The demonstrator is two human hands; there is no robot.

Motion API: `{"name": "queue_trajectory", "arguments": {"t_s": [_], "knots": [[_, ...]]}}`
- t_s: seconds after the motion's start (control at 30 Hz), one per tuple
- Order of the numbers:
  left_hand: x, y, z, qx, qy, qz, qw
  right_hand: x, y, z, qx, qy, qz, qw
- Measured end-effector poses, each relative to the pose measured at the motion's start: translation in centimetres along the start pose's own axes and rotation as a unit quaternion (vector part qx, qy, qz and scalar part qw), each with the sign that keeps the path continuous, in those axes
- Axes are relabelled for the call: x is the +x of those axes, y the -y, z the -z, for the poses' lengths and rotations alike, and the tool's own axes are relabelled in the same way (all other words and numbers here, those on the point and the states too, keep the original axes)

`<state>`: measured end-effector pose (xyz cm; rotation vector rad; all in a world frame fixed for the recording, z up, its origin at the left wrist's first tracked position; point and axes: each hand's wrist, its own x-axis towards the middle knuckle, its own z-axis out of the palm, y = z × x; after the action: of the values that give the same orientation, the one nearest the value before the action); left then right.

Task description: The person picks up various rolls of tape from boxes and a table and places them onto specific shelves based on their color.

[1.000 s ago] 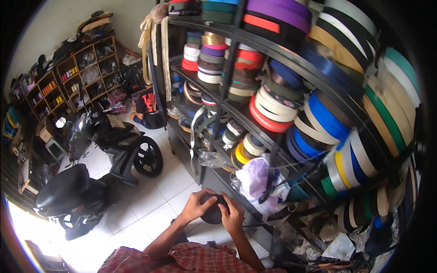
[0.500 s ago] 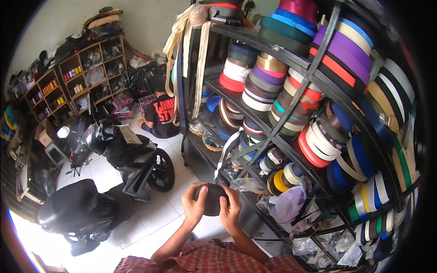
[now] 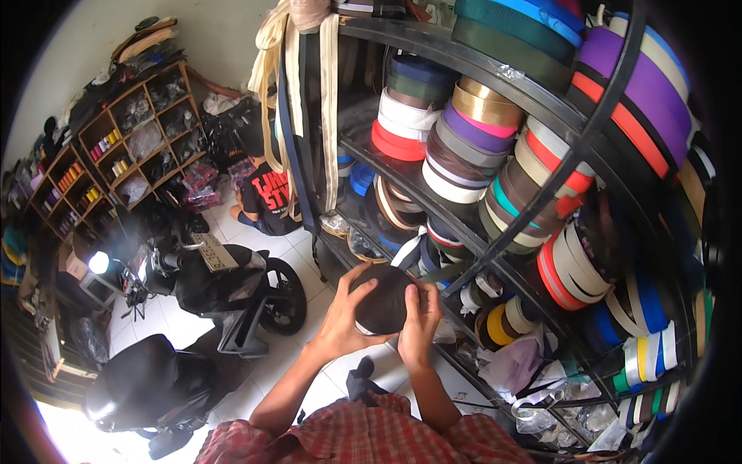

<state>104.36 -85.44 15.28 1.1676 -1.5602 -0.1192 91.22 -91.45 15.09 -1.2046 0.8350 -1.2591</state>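
Note:
Between my two hands is a round roll of dark webbing (image 3: 384,303), its flat coiled face turned up toward me. My left hand (image 3: 345,315) wraps its left side, thumb lying on the coiled face. On the right side my right hand (image 3: 418,319) grips the edge, its thumb also on the face. A pale strip shows at the roll's lower rim. Just beyond the roll stands a black metal rack (image 3: 475,259) stacked with webbing rolls, among them a red and white stack (image 3: 402,127) and a yellow roll (image 3: 498,326).
A black motorbike (image 3: 232,286) is parked at the left on white floor tiles. Behind it, a person (image 3: 267,193) in a black shirt sits on the floor. Wooden cubbies (image 3: 143,131) with thread spools line the far wall. Cream straps (image 3: 328,108) hang off the rack's end.
My hands have lifted the roll higher and slightly right, closer to the rack. The view has shifted nearer to the shelves, and the roll's face is now turned more toward me.

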Motion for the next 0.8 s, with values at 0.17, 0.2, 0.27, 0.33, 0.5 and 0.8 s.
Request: {"name": "queue_trajectory", "arguments": {"t_s": [0.17,0.2,0.27,0.33,0.5,0.8], "knots": [[6.6,4.6,0.1,-0.114,-0.087,0.013,0.990,6.4,2.8,-1.0,-0.164,0.090,0.255,0.949],[8.7,4.7,1.0,-0.179,-0.099,0.057,0.977,8.0,3.2,-2.2,-0.161,0.105,0.297,0.935],[12.5,5.7,2.8,-0.237,-0.118,0.058,0.962,10.9,4.8,-4.5,-0.159,0.121,0.323,0.925],[16.3,6.0,4.6,-0.242,-0.114,0.056,0.962,14.4,5.6,-6.0,-0.228,0.105,0.423,0.871],[24.6,8.2,7.1,-0.323,-0.106,0.000,0.941,19.6,9.2,-9.6,-0.154,0.144,0.414,0.886],[32.4,13.6,8.3,-0.360,-0.036,-0.048,0.931,23.7,10.6,-13.6,-0.187,0.052,0.441,0.876]]}}
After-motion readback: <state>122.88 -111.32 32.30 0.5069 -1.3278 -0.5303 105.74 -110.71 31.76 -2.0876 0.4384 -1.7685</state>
